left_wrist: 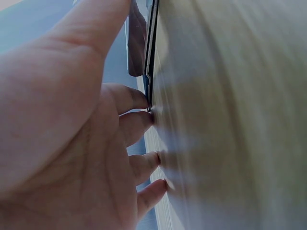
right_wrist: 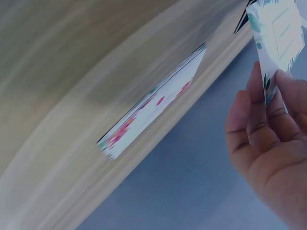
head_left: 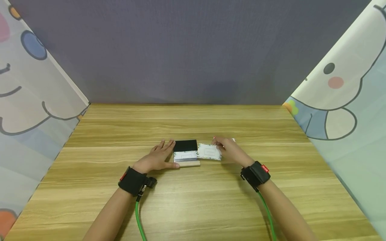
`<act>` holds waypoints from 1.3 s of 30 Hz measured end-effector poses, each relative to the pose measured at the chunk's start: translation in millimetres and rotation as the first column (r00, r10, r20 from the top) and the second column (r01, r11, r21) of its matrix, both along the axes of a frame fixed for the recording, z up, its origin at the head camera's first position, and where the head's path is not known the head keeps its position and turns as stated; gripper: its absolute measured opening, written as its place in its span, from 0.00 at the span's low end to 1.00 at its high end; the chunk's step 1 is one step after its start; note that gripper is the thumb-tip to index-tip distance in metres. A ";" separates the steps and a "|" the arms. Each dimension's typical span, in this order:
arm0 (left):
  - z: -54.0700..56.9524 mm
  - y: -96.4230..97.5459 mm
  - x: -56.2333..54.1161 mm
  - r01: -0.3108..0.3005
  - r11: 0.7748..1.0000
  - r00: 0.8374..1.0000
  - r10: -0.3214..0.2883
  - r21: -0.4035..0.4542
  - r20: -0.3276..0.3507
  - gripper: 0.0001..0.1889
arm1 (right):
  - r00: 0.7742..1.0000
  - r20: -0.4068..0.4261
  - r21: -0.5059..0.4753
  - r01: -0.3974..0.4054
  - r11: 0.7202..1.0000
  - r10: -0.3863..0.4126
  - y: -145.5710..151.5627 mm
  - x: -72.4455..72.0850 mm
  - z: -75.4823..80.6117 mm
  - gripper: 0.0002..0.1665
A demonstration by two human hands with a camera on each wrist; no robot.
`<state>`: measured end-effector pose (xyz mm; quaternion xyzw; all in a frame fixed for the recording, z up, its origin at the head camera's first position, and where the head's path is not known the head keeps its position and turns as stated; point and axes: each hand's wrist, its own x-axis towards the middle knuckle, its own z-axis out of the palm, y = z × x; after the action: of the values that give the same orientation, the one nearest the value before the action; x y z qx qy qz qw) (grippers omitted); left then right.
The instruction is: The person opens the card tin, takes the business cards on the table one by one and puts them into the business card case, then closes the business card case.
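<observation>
A small open card case (head_left: 185, 145) with a black flap lies on the wooden table, a white leaf-bordered card (head_left: 184, 155) inside it and a beige strip along its front. My left hand (head_left: 156, 159) rests at the case's left side, fingers spread; its thumb touches the front strip and its fingertips (left_wrist: 139, 125) meet the case edge and tabletop. With thumb and fingers my right hand (head_left: 230, 151) pinches another white card (head_left: 209, 151) with a leafy printed border, raised just right of the case. The right wrist view shows this held card (right_wrist: 278, 33) tilted up.
A card with pink flowers (right_wrist: 153, 103) lies on the table beyond my right hand, mostly hidden in the head view. A grey panel (head_left: 187, 53) stands at the table's back edge. Cartoon-printed sheets (head_left: 337, 100) flank both sides. Green cables (head_left: 138, 221) trail from the wrist cameras.
</observation>
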<state>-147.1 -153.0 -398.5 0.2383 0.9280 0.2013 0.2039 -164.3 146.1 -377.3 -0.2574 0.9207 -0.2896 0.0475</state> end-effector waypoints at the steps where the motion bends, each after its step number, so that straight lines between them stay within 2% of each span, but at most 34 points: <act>1: 0.2 0.0 0.1 0.000 1.000 1.000 0.000 0.000 0.000 0.50 | 1.000 0.010 -0.006 0.001 1.000 -0.001 -2.5 -1.0 0.4 0.13; 5: -0.4 -0.1 0.0 0.000 1.000 1.000 0.000 -0.001 -0.003 0.50 | 1.000 0.022 -0.019 -0.003 1.000 0.003 -12.8 -4.9 1.7 0.12; 16: -1.6 0.7 -0.2 -0.001 1.000 1.000 0.001 -0.002 -0.013 0.51 | 0.999 -0.037 -0.042 -0.033 0.999 0.031 -42.2 -15.5 -2.8 0.13; 27: -5.7 1.3 -1.2 -0.018 1.000 1.000 0.017 -0.025 -0.018 0.52 | 0.997 -0.076 -0.071 -0.022 0.997 0.017 -68.5 -15.6 -6.3 0.13; 39: -4.1 1.8 -1.3 -0.015 0.999 1.000 0.015 -0.033 -0.008 0.51 | 0.994 -0.105 -0.084 -0.016 0.996 0.007 -77.5 -15.5 -13.2 0.12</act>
<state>-148.5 -151.2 -402.7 0.2287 0.9337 0.1867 0.2028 -179.8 68.7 -390.4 -0.2794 0.9073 -0.3141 -0.0101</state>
